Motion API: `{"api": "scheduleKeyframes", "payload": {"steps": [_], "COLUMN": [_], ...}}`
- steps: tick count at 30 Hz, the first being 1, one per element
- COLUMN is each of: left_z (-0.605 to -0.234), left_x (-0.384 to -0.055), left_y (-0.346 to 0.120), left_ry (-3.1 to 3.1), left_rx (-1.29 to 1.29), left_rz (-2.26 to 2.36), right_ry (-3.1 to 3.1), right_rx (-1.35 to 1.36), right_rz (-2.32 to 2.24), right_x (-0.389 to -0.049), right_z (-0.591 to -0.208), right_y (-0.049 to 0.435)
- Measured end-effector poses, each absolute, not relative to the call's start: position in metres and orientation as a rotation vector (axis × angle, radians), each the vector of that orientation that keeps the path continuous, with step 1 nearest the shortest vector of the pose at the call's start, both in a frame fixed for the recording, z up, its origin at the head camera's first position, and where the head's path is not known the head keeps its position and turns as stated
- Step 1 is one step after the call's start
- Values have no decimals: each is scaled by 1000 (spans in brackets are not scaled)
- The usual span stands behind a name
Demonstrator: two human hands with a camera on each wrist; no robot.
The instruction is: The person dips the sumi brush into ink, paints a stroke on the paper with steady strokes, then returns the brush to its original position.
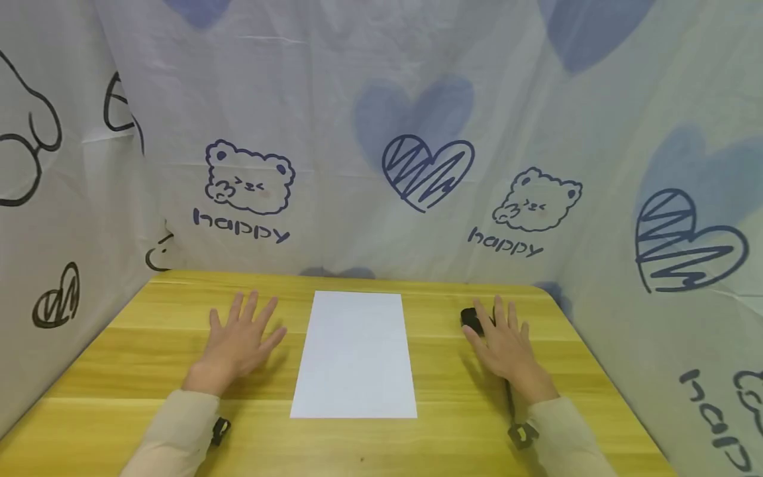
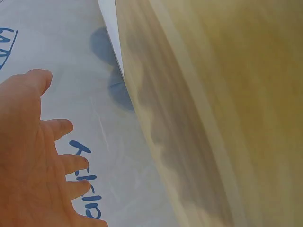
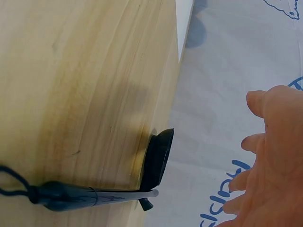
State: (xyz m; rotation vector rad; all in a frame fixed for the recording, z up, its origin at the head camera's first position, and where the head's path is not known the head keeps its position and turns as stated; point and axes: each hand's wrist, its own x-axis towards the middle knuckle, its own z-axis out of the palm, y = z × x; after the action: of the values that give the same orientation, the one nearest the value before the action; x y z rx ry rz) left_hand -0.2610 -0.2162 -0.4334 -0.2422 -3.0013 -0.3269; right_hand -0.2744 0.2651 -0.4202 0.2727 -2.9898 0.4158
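Note:
My left hand (image 1: 235, 341) hovers palm down above the table, left of a blank white sheet of paper (image 1: 354, 358), fingers spread and holding nothing. My right hand (image 1: 507, 344) is held above the table to the right of the sheet, its fingers also spread and empty. Beneath and beside it lie a small black dish-like object (image 3: 158, 161) and a slim dark rod (image 3: 99, 196) with a cord loop at its near end. The rod's far tip is beside the black object; what kind of tool it is cannot be told. The right hand partly hides both in the head view.
The wooden table (image 1: 256, 450) has a light yellow grain. A white curtain (image 1: 334, 232) with hearts, bear faces and lettering hangs behind it and along both sides. Small black pieces (image 1: 220, 430) sit by both wrists.

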Motion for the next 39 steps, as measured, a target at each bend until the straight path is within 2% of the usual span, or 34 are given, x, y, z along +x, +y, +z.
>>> {"api": "scheduleKeyframes", "payload": {"steps": [16,26,39], "left_z": [-437,-448,-449], "left_x": [-276,-292,-299], "left_y": [-194,-189,-184], "left_ry": [-2945,-2946,-3022], "left_rx": [-516,-688,-676], "left_rz": [-248,-86,-104], "right_ry": [-2985,-2953,-3040], "right_rx": [493,535,588], "right_rz": [460,405,295], "right_x": [-274,-279,-284], "right_z": [-417,-414,-408], "right_y": [278,284,289]}}
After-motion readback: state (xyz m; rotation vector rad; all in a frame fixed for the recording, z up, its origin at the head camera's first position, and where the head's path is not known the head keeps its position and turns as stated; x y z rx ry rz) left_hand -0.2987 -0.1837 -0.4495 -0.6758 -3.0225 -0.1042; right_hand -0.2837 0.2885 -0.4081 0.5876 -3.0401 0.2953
